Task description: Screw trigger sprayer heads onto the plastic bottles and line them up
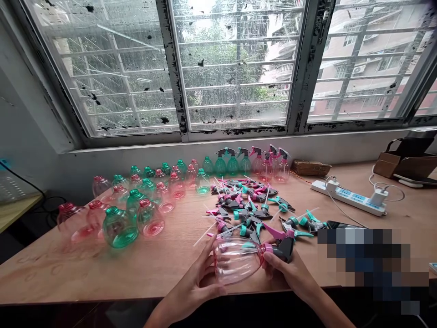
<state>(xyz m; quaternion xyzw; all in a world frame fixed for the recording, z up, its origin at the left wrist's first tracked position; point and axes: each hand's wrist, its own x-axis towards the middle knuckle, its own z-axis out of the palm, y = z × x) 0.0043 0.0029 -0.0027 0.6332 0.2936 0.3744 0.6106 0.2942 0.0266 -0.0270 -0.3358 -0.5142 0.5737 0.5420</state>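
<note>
A clear pink spray bottle (237, 264) lies sideways between my hands, just above the table's front edge. My left hand (201, 278) is wrapped round its base end. At the neck, my right hand (285, 269) grips the pink collar of the black and pink spray head (282, 246), which sits on the bottle's mouth. Whether the collar is fully threaded I cannot tell. Just beyond the bottle lies a heap of loose spray heads (249, 209) in black with pink or teal, their thin white tubes pointing various ways.
Several open pink and green bottles, such as a green one (119, 230), stand at the left. Bottles with spray heads (232, 164) line the wall. A power strip (348, 198), a brown block (310, 167) and a brown box (403, 164) are at the right of the wooden table (164, 269).
</note>
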